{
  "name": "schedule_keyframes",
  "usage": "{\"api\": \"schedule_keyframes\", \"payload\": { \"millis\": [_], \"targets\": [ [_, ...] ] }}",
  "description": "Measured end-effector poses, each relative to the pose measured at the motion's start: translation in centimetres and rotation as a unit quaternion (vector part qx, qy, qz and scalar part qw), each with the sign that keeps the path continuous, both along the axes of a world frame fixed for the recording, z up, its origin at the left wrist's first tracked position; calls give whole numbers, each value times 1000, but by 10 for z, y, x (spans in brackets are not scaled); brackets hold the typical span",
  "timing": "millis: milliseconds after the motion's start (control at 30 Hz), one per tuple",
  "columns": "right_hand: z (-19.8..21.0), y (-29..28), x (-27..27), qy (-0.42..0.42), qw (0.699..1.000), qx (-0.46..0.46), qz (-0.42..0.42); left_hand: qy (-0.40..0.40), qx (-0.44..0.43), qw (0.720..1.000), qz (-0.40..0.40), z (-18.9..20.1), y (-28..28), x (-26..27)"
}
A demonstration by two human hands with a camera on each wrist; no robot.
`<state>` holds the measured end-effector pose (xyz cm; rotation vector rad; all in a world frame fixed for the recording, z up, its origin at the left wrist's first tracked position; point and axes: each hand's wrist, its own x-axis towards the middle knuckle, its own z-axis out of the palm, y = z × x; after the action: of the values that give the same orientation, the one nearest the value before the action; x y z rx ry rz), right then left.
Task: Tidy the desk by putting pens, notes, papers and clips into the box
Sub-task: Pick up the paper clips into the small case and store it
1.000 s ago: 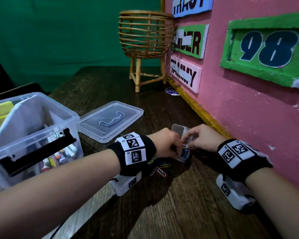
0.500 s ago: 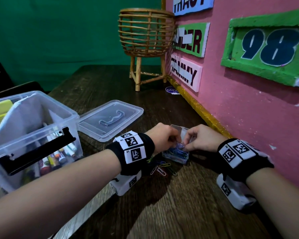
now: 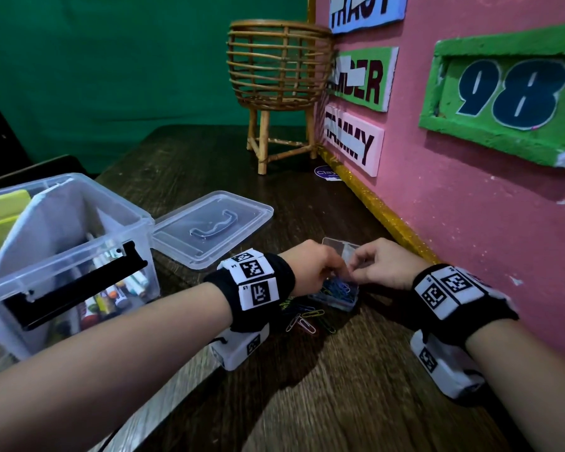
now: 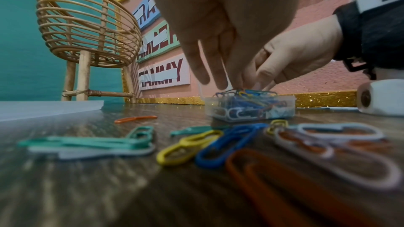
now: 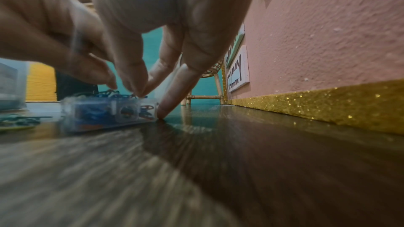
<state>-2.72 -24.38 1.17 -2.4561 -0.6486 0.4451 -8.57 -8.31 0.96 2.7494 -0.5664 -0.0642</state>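
clip case set flat, both hands at its top

since the earlier frame, small clear case lies flat on the desk instead of tilted. storage box stands far left, open, lid beside it. loose paper clips lie between box and case. left hand and right hand meet over the heaped clips, fingertips pressing down; actual grip cannot be told.

Both hands' fingers hide the small clip case's open top.
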Motion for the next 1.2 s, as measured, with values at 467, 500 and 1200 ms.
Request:
{"api": "schedule_keyframes", "payload": {
  "millis": [467, 500, 1200],
  "targets": [
    [-7, 0, 8, -69, 996, 30, -38, 143, 143, 978, 43, -16, 58, -41],
    [-7, 0, 8, -71, 996, 34, -42, 164, 135, 977, 16, -17, 59, -46],
    [-7, -2, 12, -87, 995, -1, -38, 90, 42, 987, -125, -9, 26, -39]
  ]
}}
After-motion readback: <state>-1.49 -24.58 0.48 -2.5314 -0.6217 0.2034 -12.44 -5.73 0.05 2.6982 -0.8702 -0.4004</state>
